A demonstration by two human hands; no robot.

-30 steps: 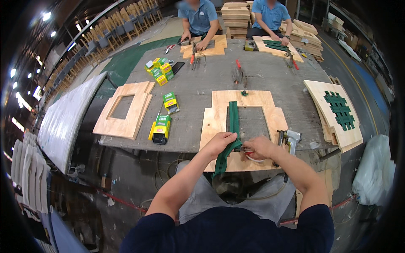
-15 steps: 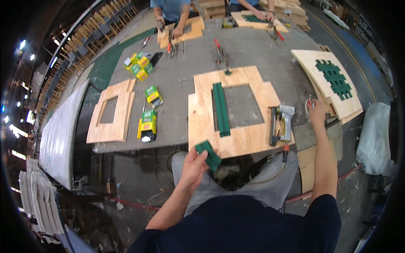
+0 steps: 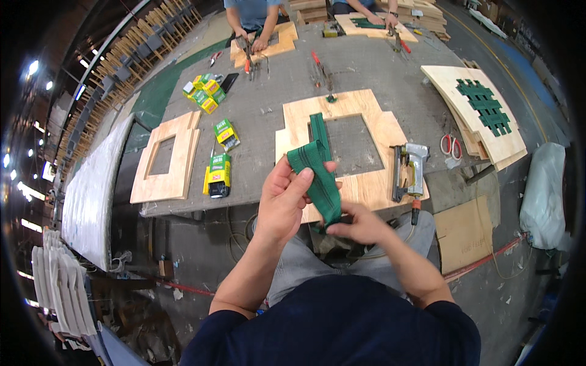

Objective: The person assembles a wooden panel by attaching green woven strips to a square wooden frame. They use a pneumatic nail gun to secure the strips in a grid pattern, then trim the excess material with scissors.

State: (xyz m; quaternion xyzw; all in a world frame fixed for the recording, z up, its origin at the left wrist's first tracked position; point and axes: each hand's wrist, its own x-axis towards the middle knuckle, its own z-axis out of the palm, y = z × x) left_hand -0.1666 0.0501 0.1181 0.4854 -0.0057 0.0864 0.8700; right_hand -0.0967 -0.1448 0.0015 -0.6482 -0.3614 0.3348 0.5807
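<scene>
I see the green, dark-striped woven strap (image 3: 326, 190) held over the pale plywood frame's (image 3: 368, 185) 7 o'clock side. My left hand (image 3: 282, 198) pinches its upper fold; my right (image 3: 359, 224) curls closed around its 5 o'clock end. Probably light, limp, unbreakable: best gripped flat across its width.

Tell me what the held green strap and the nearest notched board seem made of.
Green strap: woven fabric, probably synthetic, matte; dark stripes and ribbed weave show. Notched board: wood, perhaps plywood, apparently unpainted; pale surface with visible grain.

At twelve o'clock, the top edge cuts off two co-workers (image 3: 255, 18); our green strap (image 3: 323, 190) partly hides a wooden board (image 3: 369, 188).
</scene>
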